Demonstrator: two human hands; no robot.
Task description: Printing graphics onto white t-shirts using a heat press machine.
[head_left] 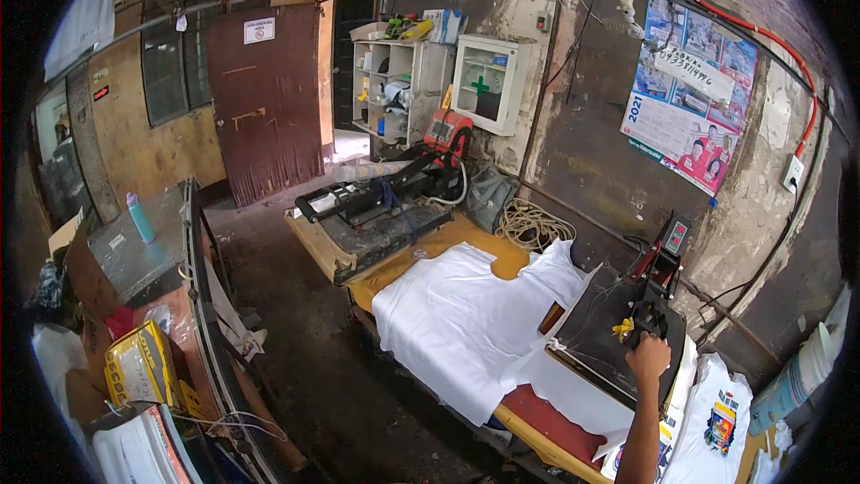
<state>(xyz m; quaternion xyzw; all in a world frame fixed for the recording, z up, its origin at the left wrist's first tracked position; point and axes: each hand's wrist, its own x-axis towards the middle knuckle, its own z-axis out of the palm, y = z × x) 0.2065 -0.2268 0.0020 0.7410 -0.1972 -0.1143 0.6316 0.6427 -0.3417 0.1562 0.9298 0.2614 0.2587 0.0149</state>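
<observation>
My right hand (pixel 649 358) is closed around the black handle (pixel 647 321) on top of a heat press, its arm coming up from the lower right. The press's dark upper plate (pixel 596 341) lies over part of a white shirt (pixel 448 300), which spreads out to the left across the yellow table (pixel 430 240). A red pad (pixel 554 426) shows beside the plate's near side. Close to my forearm, another white shirt with a colourful print (pixel 721 421) lies at the right. My left hand is out of the picture.
A second heat press (pixel 385 215) with a red control box stands farther back. Coiled rope (pixel 536 224) lies near the wall. At the left are a yellow box (pixel 139 367) and a teal bottle (pixel 140 218). White buckets (pixel 797 376) stand at the far right.
</observation>
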